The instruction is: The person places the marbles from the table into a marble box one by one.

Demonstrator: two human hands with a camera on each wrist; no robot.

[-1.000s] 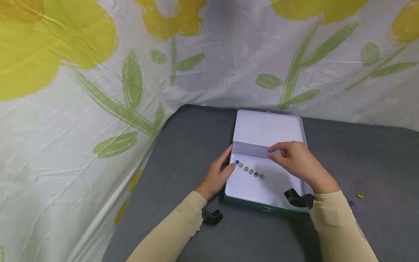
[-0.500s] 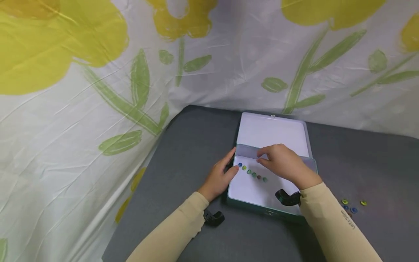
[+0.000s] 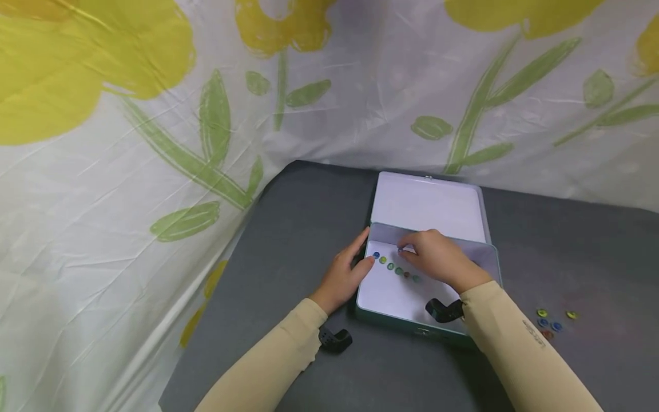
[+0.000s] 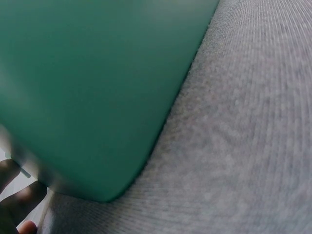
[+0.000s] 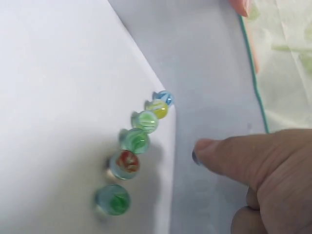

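A green tin box (image 3: 383, 294) with a white inside lies open on the table. My left hand (image 3: 341, 279) holds its left wall, thumb over the rim and fingers along the outside; the left wrist view shows the box's green side (image 4: 97, 97) and a few fingertips. Inside, a slanting row runs from a blue marble (image 5: 165, 98) through a yellow marble (image 5: 157, 108), green ones and a red marble (image 5: 126, 164) to a green marble (image 5: 115, 200). My right hand (image 3: 437, 257) pinches a small bluish marble (image 3: 400, 249), mostly hidden by the fingers, over the box near its back wall.
The lid (image 3: 429, 203) lies folded back behind the box. Right of it, several loose marbles, among them a yellow marble (image 3: 571, 315) and a blue marble (image 3: 556, 327), sit on the grey table (image 3: 592, 257). A flower-printed cloth (image 3: 360, 103) hangs behind and at left.
My right hand has moved left and lower into the box with the pinched marble. Loose marbles at the right have come out from behind my forearm. The left hand still holds the box.
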